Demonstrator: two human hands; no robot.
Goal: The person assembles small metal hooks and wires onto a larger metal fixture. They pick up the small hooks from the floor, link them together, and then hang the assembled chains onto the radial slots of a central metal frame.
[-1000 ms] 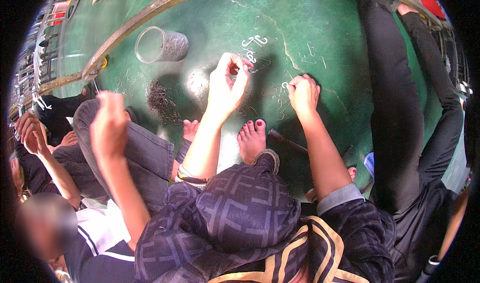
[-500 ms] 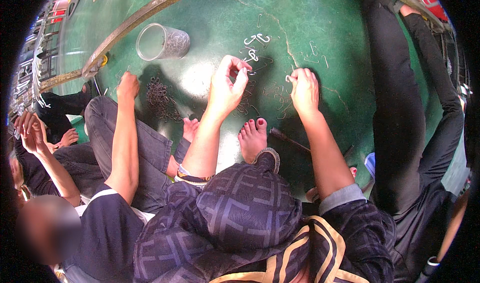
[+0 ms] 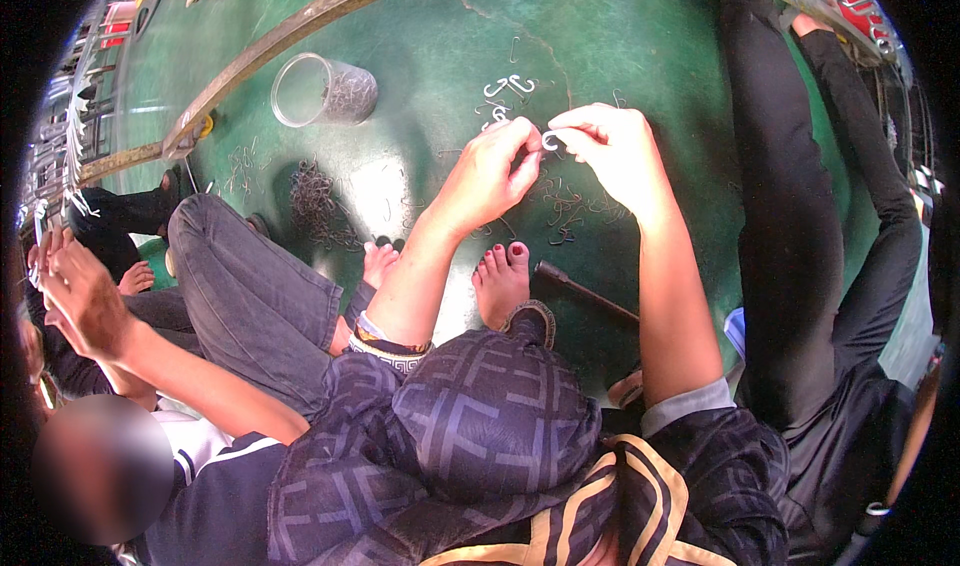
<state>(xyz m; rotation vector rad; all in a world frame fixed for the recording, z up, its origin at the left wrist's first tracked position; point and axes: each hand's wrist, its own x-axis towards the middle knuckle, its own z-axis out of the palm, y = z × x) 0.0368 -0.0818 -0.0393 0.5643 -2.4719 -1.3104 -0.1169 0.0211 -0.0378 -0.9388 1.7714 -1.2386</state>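
Observation:
My right hand (image 3: pixel 615 156) pinches a small white curved hook (image 3: pixel 549 141) between thumb and fingertips. My left hand (image 3: pixel 495 174) is closed beside it, its fingertips meeting the hook's near side; what it grips is hidden. Both hands are above the green floor. Just beyond my left hand lie white S-shaped hooks (image 3: pixel 510 85). Thin wire hooks (image 3: pixel 568 206) are scattered on the floor below and between my wrists.
A clear tub (image 3: pixel 352 94) holding wire hooks is at the upper left, near a curved metal bar (image 3: pixel 290 28). A dark heap of hooks (image 3: pixel 314 198) lies left of my foot, a rod-like tool (image 3: pixel 585 291) right. Co-workers' legs (image 3: pixel 785 206) flank me.
My hands have come together, the right moving left with the white hook and the left moving right. The co-worker's hand at left has lifted off the floor toward the hanging rack.

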